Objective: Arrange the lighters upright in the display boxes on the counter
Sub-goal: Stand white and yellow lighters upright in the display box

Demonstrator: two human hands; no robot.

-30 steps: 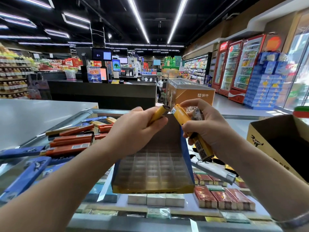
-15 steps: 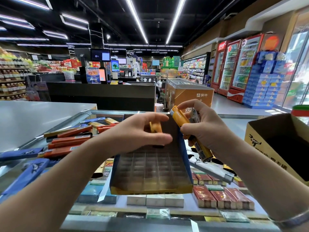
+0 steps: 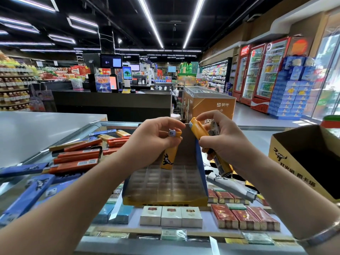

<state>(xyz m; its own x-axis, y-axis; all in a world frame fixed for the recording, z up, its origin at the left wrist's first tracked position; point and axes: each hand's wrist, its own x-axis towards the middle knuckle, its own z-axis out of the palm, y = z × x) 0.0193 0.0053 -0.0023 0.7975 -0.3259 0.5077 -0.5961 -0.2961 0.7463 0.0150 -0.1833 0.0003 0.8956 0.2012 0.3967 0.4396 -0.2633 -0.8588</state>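
A display box (image 3: 166, 184) with a clear grid of empty slots and blue sides stands on the glass counter in front of me. My left hand (image 3: 152, 138) pinches one yellow lighter (image 3: 169, 155) by its top, upright, its base just above the back rows of the grid. My right hand (image 3: 226, 142) grips a bundle of several lighters, a yellow lighter (image 3: 197, 130) sticking out at the top and another yellow lighter (image 3: 223, 167) at the bottom. A grey lighter (image 3: 231, 185) lies on the counter right of the box.
Orange and blue cartons (image 3: 77, 159) lie scattered on the glass counter (image 3: 207, 229) at left, with cigarette packs beneath the glass. An open yellow cardboard box (image 3: 298, 159) stands at right. A grey countertop (image 3: 36, 129) lies at far left.
My left hand took one yellow lighter away from the bundle, turned it upright and lowered it over the display box grid. My right hand stayed about where it was.
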